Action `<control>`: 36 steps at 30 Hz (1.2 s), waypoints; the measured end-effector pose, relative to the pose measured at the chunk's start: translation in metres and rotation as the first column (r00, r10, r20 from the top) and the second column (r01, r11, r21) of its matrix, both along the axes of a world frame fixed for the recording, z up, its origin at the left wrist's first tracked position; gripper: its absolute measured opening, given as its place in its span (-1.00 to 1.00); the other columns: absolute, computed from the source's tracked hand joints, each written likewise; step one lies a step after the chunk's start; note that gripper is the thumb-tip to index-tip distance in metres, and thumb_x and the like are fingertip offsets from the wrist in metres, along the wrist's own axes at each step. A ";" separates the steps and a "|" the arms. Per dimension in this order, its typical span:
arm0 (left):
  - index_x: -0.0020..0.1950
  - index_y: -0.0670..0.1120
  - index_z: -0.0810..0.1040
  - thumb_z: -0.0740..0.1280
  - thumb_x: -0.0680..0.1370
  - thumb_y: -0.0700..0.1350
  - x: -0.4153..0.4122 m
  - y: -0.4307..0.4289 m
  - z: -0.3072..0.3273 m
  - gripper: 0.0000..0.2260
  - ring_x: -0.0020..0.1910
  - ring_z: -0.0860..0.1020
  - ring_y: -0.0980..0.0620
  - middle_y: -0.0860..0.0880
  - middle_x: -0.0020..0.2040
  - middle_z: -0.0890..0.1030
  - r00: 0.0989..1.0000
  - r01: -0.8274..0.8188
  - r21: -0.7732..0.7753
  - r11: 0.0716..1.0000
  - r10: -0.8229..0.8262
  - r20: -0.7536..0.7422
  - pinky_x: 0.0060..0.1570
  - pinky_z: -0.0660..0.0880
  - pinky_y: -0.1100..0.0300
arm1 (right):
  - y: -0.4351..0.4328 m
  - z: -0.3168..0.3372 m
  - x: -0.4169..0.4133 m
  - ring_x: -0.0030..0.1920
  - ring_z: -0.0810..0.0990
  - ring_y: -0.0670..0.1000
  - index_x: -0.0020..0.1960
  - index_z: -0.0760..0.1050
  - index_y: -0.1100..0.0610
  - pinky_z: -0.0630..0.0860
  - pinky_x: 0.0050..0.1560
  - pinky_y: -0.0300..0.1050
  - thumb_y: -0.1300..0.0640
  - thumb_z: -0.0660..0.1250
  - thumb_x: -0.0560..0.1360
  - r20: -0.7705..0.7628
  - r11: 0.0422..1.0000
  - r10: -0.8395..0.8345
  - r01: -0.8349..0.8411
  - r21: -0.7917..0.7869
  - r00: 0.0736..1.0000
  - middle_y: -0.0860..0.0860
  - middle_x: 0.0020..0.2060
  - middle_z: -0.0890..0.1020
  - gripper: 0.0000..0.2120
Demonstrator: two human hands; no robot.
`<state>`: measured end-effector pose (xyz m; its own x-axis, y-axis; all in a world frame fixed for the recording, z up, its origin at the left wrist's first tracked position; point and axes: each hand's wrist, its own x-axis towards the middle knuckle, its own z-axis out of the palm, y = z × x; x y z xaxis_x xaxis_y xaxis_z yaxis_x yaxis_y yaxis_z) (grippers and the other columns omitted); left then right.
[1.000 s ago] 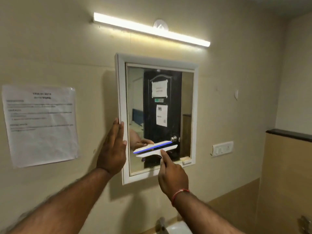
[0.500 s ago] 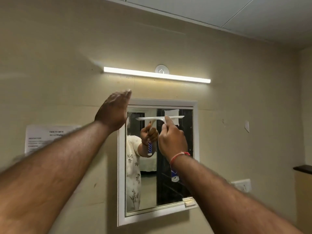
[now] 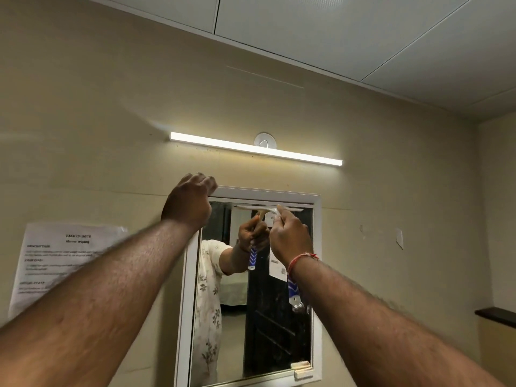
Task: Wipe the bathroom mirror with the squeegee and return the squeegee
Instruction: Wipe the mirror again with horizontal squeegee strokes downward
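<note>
A white-framed mirror (image 3: 317,275) hangs on the beige wall. My right hand (image 3: 290,236) is closed around the squeegee's (image 3: 268,208) handle, whose blue and white end shows below my wrist. The squeegee's white blade lies flat against the glass along the mirror's top edge. My left hand (image 3: 188,202) curls over the frame's upper left corner. The glass reflects my hand, the handle and a dark door.
A lit tube light (image 3: 255,148) runs along the wall just above the mirror. A printed paper sheet (image 3: 55,258) is stuck to the wall at the left. A dark ledge (image 3: 495,315) juts out at the right. A small white latch (image 3: 301,368) sits at the mirror's lower right corner.
The squeegee went from low on the glass up to the mirror's top edge. My left hand rose from the frame's left side to its top corner. The camera tilted upward.
</note>
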<state>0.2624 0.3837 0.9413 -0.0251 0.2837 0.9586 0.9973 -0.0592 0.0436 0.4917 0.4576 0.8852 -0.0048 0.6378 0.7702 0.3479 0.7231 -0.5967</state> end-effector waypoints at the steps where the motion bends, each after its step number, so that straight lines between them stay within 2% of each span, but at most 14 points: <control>1: 0.22 -0.07 0.65 0.32 0.50 -0.44 0.001 0.002 -0.001 -0.61 0.17 0.54 -0.08 -0.07 0.14 0.64 1.000 -0.002 0.006 1.000 0.002 0.001 0.08 0.54 0.06 | 0.002 0.000 -0.001 0.30 0.65 0.02 0.62 0.40 -0.04 0.60 0.35 0.01 0.01 0.16 0.78 -0.003 1.000 0.003 -0.003 0.003 1.000 0.03 0.42 0.62 -0.59; 4: 0.21 -0.07 0.64 0.34 0.50 -0.42 0.001 0.005 -0.002 -0.62 0.15 0.54 -0.07 -0.06 0.14 0.63 1.000 -0.019 0.022 1.000 0.019 -0.008 0.08 0.52 0.07 | 0.007 0.001 -0.002 0.18 0.60 -0.08 0.62 0.40 -0.04 0.59 0.30 -0.07 0.00 0.15 0.79 -0.022 1.000 0.001 0.000 0.019 1.000 0.03 0.40 0.63 -0.59; 8: 0.22 -0.07 0.64 0.36 0.51 -0.40 0.000 0.005 -0.002 -0.64 0.13 0.56 -0.07 -0.07 0.13 0.64 1.000 -0.026 0.025 0.999 0.026 -0.016 0.09 0.55 0.05 | 0.010 0.000 -0.005 -0.02 0.52 -0.18 0.62 0.40 -0.05 0.55 0.10 -0.19 0.01 0.15 0.79 -0.025 0.999 -0.029 0.030 0.035 0.999 0.03 0.32 0.67 -0.60; 11: 0.20 -0.08 0.64 0.35 0.51 -0.40 0.000 0.006 -0.003 -0.66 0.10 0.57 -0.09 -0.08 0.10 0.65 0.999 -0.023 0.040 0.999 0.024 -0.024 0.07 0.59 0.01 | 0.013 -0.002 -0.007 0.05 0.52 -0.14 0.61 0.41 -0.04 0.51 0.09 -0.21 0.02 0.16 0.79 -0.027 0.996 -0.063 0.064 0.065 0.998 0.03 0.33 0.67 -0.60; 14: 0.19 -0.08 0.64 0.34 0.52 -0.39 -0.001 0.008 -0.004 -0.67 0.08 0.57 -0.08 -0.08 0.09 0.65 0.999 -0.033 0.055 0.998 0.035 -0.028 0.05 0.57 0.04 | 0.015 -0.002 -0.008 0.14 0.63 -0.03 0.62 0.40 -0.05 0.58 0.18 -0.11 0.01 0.16 0.79 -0.023 0.995 -0.067 0.068 0.070 0.997 0.04 0.35 0.67 -0.59; 16: 0.18 -0.08 0.63 0.34 0.52 -0.38 -0.002 0.010 -0.004 -0.68 0.08 0.57 -0.09 -0.08 0.09 0.64 0.998 -0.045 0.060 0.997 0.047 -0.037 0.05 0.55 0.05 | 0.014 -0.002 -0.009 0.07 0.64 -0.04 0.63 0.38 -0.06 0.64 0.19 -0.04 0.01 0.15 0.79 -0.004 0.995 -0.080 0.080 0.066 0.997 0.05 0.30 0.69 -0.59; 18: 0.18 -0.09 0.62 0.33 0.51 -0.37 -0.002 0.012 -0.005 -0.70 0.09 0.56 -0.11 -0.09 0.09 0.63 0.997 -0.059 0.066 0.996 0.062 -0.046 0.07 0.54 0.01 | 0.015 -0.002 -0.009 -0.06 0.60 -0.09 0.64 0.36 -0.07 0.64 0.05 -0.09 0.01 0.14 0.79 0.031 0.992 -0.107 0.105 0.068 0.994 0.06 0.21 0.71 -0.58; 21: 0.14 -0.09 0.59 0.32 0.50 -0.37 -0.002 0.016 -0.007 -0.71 0.12 0.53 -0.13 -0.09 0.08 0.61 0.995 -0.076 0.078 0.994 0.080 -0.053 0.10 0.51 -0.01 | 0.017 0.001 -0.010 -0.17 0.53 -0.13 0.62 0.37 -0.09 0.46 -0.21 -0.24 0.02 0.13 0.79 0.074 0.988 -0.145 0.140 0.071 0.987 0.06 0.14 0.71 -0.59; 25: 0.09 -0.09 0.56 0.32 0.44 -0.40 -0.003 0.020 -0.009 -0.70 0.12 0.50 -0.16 -0.10 0.06 0.58 0.995 -0.084 0.085 0.993 0.089 -0.055 0.10 0.48 -0.05 | 0.017 0.003 -0.011 -0.09 0.59 -0.02 0.62 0.36 -0.10 0.52 -0.13 -0.12 0.00 0.12 0.78 0.115 0.984 -0.171 0.165 0.060 0.979 0.06 0.13 0.71 -0.58; 29: 0.07 -0.10 0.56 0.33 0.42 -0.42 -0.004 0.024 -0.011 -0.68 0.12 0.48 -0.18 -0.11 0.06 0.57 0.994 -0.084 0.091 0.992 0.090 -0.067 0.07 0.46 -0.05 | 0.016 -0.010 -0.009 -0.19 0.61 -0.06 0.65 0.32 -0.12 0.58 -0.17 -0.15 -0.01 0.10 0.78 0.116 0.984 -0.175 0.170 0.054 0.978 -0.03 -0.08 0.65 -0.57; 32: 0.07 -0.10 0.55 0.31 0.42 -0.45 -0.005 0.026 -0.013 -0.67 0.11 0.47 -0.17 -0.10 0.05 0.56 0.994 -0.080 0.109 0.991 0.088 -0.070 0.03 0.42 -0.01 | 0.020 -0.025 -0.009 -0.23 0.67 -0.04 0.66 0.29 -0.14 0.73 -0.13 0.00 -0.01 0.10 0.77 0.122 0.984 -0.176 0.172 0.042 0.977 -0.04 -0.15 0.69 -0.55; 36: 0.03 -0.09 0.53 0.27 0.39 -0.46 -0.003 0.027 -0.014 -0.66 0.10 0.46 -0.17 -0.09 0.03 0.54 0.994 -0.079 0.135 0.988 0.088 -0.067 -0.01 0.30 0.06 | 0.023 -0.041 -0.011 -0.23 0.69 0.02 0.67 0.23 -0.17 0.74 -0.15 0.09 0.03 0.13 0.72 0.144 0.984 -0.179 0.179 0.014 0.973 -0.01 -0.20 0.69 -0.47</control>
